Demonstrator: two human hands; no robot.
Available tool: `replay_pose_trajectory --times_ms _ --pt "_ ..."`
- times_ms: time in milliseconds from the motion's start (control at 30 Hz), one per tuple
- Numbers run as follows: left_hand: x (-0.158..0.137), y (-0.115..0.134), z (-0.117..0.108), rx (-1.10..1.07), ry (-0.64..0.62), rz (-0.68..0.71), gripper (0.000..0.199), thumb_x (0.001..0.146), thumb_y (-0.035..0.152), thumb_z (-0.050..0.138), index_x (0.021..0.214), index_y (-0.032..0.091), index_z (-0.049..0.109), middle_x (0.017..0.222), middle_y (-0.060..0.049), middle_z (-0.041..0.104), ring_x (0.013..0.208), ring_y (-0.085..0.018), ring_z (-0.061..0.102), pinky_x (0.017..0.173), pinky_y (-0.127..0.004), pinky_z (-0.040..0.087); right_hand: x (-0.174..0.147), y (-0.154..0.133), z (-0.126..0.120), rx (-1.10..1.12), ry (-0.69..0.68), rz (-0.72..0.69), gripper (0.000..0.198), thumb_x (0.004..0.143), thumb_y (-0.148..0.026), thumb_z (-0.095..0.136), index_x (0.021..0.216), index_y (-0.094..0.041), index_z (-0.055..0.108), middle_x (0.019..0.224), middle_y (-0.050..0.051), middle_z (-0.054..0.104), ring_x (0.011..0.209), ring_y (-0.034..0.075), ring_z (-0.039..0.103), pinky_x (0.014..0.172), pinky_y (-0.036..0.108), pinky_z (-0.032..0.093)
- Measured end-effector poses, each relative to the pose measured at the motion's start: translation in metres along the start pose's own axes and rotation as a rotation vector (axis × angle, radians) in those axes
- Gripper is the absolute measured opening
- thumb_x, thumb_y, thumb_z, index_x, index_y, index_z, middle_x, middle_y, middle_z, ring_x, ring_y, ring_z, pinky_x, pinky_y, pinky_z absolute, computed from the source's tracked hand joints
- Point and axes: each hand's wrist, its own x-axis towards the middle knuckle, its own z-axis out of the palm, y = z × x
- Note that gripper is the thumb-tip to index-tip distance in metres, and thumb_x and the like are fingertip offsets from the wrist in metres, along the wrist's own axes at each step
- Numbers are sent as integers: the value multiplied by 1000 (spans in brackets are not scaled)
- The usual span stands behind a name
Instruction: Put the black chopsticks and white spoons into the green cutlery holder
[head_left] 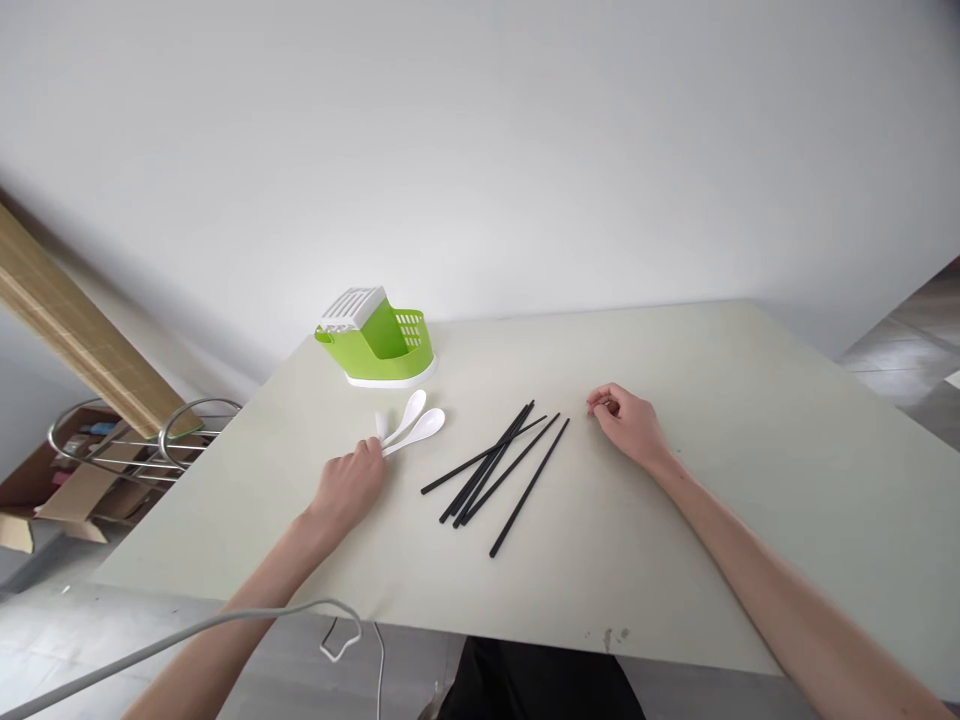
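Note:
White spoons point(426, 425) lie fanned out on the table with their bowls pointing away from me. My left hand point(351, 488) is closed over their handles; two bowls show plainly, and a third white piece point(382, 426) beside them is partly hidden by my fingers. Several black chopsticks point(510, 468) rest in a loose, partly crossed pile between my hands. To the right of their far tips, my right hand point(624, 420) rests on the tabletop with its fingers curled in, and nothing shows in it. Behind the spoons stands a green and white utensil holder point(367, 355).
The pale table point(712, 560) meets a white wall at the back. A grey cable point(202, 625) crosses in front of my left forearm. Left of the table are a metal rack point(127, 455), a cardboard box point(82, 500) and a long leaning cardboard piece point(82, 335).

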Motion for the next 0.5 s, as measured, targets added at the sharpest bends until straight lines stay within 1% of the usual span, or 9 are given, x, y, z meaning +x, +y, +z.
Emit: replay_pose_trajectory --times_ms 100,200,267,367,500 --pt "-4 13 -16 -7 32 22 35 98 8 26 111 7 58 92 -19 66 77 -32 70 70 -45 54 2 4 -4 86 33 11 17 82 -28 52 92 -23 65 90 4 77 66 16 63 67 30 49" --pt "-5 40 -38 8 75 111 34 100 9 26 114 7 58 95 -18 65 81 -32 71 71 -44 54 0 16 -18 152 68 27 17 81 -29 51 92 -22 63 90 5 75 65 15 64 67 30 51" --pt "-4 65 -54 9 96 203 33 101 8 28 113 8 59 98 -18 65 85 -32 72 72 -42 54 -5 27 -36 165 97 50 17 80 -28 53 92 -22 63 88 4 74 64 15 63 65 30 51" --pt "-1 109 -74 -4 105 326 33 99 4 30 114 8 60 99 -17 66 88 -32 72 71 -40 54 -19 45 -72 153 171 108 16 77 -26 56 90 -22 64 87 4 73 62 14 61 63 29 49" --pt "5 168 -91 -45 106 443 33 98 1 33 116 7 60 104 -20 68 93 -31 73 72 -39 55 -43 65 -118 153 267 174 15 78 -27 56 90 -22 64 88 4 73 61 14 60 60 29 48"
